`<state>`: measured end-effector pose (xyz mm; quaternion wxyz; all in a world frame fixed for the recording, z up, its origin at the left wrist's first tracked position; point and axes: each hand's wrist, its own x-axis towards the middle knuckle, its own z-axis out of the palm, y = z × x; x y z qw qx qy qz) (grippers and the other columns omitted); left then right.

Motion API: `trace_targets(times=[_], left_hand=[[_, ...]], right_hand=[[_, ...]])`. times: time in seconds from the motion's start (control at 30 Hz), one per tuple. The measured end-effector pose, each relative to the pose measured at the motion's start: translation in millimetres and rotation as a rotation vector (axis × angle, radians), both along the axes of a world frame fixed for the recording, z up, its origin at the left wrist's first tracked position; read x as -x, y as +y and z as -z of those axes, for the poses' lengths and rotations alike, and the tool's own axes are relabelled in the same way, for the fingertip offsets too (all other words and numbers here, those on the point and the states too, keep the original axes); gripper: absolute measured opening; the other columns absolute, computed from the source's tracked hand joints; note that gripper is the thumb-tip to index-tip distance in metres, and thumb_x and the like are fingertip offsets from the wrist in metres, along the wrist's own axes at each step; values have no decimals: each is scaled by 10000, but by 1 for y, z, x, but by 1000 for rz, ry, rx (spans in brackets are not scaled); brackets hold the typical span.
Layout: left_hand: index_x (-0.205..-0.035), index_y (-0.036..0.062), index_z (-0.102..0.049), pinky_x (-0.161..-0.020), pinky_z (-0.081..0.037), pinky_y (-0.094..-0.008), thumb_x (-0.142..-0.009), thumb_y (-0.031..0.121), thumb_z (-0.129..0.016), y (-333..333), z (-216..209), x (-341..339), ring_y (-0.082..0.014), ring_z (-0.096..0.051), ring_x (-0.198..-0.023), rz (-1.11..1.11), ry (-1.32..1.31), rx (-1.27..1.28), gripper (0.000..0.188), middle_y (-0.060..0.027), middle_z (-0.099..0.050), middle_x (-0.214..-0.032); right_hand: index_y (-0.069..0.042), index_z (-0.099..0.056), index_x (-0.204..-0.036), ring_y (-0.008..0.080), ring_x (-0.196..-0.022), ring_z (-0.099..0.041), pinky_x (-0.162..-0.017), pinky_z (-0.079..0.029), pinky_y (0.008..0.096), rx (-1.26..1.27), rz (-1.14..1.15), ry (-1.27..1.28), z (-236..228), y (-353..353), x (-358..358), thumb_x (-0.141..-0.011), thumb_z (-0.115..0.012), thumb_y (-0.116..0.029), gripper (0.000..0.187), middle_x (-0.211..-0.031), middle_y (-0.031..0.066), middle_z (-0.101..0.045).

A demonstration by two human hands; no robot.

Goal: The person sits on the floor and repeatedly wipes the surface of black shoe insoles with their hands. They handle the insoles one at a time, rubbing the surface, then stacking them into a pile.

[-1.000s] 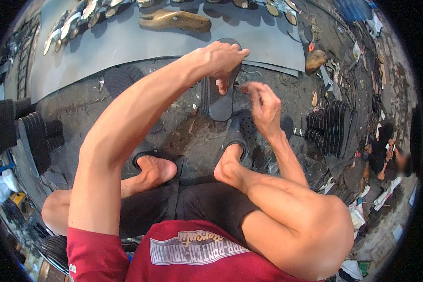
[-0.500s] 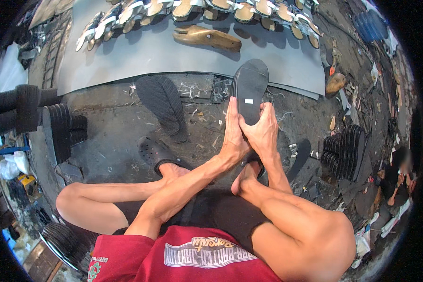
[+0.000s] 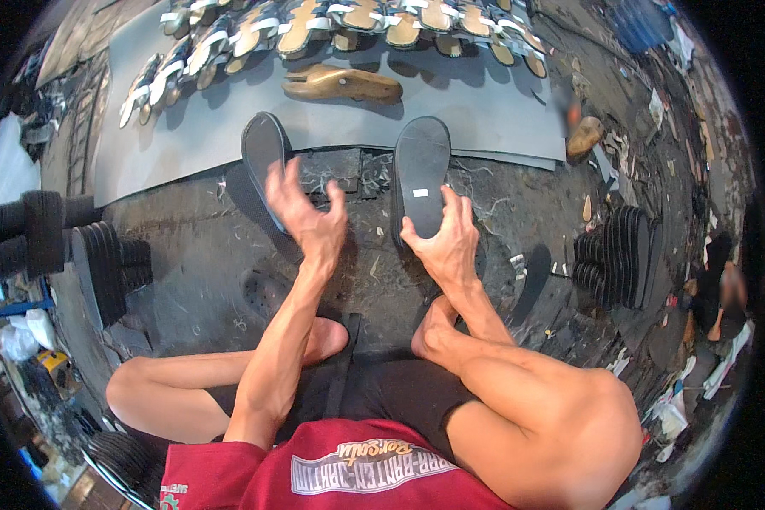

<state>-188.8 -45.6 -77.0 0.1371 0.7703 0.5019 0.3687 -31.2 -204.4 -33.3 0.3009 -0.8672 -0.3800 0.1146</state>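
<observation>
My right hand (image 3: 444, 242) grips the heel end of black shoe soles (image 3: 422, 157), with thumb on one edge and fingers along the other. A small white label sits on the top face, and the edge looks layered. To the left, my left hand (image 3: 310, 217) is slightly blurred, its fingers spread apart and nothing visible in them. It overlaps the right edge of another smooth black sole (image 3: 263, 149). Beneath that sole lie textured black sole pieces (image 3: 251, 200), partly covered.
Ahead, a grey sheet (image 3: 187, 153) bears a wooden shoe last (image 3: 342, 84) and rows of sandals (image 3: 300, 32). Stacked black soles stand to the left (image 3: 98, 272) and right (image 3: 608, 259). A dark clog (image 3: 263, 293) is near my left foot. Scraps litter the right side.
My left hand has left the soles both hands were holding and moved left. A smooth sole now lies over the textured pieces there. My left foot is out of its clog.
</observation>
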Motion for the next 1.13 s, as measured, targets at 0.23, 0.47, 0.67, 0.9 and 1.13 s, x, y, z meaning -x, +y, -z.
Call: trace_targets(times=[0.23, 0.47, 0.67, 0.9, 1.13], left_hand=[[-1554, 11, -603, -1209, -456, -497, -935, 321, -872, 52, 2, -110, -432, -548, -1414, 777, -34, 342, 743, -248, -584, -1512], [-1521, 37, -651, -1134, -520, -496, -916, 356, -894, 64, 0, -128, -437, -625, -1348, 848, 47, 382, 725, -241, -608, -1482], [-1489, 10, -668, -1152, -514, -493, -886, 298, -913, 65, -5, -132, -430, -616, -1357, 854, 50, 454, 712, -239, -610, -1462], [-1475, 22, -674, -1106, -531, -500, -916, 373, -891, 69, 0, -132, -437, -651, -1303, 872, 53, 342, 696, -224, -628, -1438], [-1467, 46, -685, -1120, -526, -490, -907, 371, -899, 73, 8, -130, -439, -647, -1310, 884, 44, 335, 681, -232, -619, -1450]], right_hand=[[76, -464, -1499, 500, -1105, -681, -925, -620, 537, -18, -32, 20, 11, 8, 8, -823, -909, -305, 894, -1254, 277, -576], [104, -445, -1511, 496, -1097, -680, -912, -619, 523, -62, -31, 15, 21, 3, 6, -850, -911, -348, 926, -1264, 300, -565], [76, -480, -1504, 501, -1108, -680, -890, -618, 552, -121, -1, 27, 26, 4, 8, -830, -933, -296, 893, -1269, 288, -592], [92, -442, -1537, 493, -1112, -670, -944, -590, 533, -115, -28, 40, 25, 3, 4, -897, -886, -332, 887, -1264, 295, -574], [-32, -616, -1535, 232, -868, -611, -780, -544, 388, -83, -35, 189, 16, -43, -4, -928, -865, -263, 695, -1135, 137, -639]])
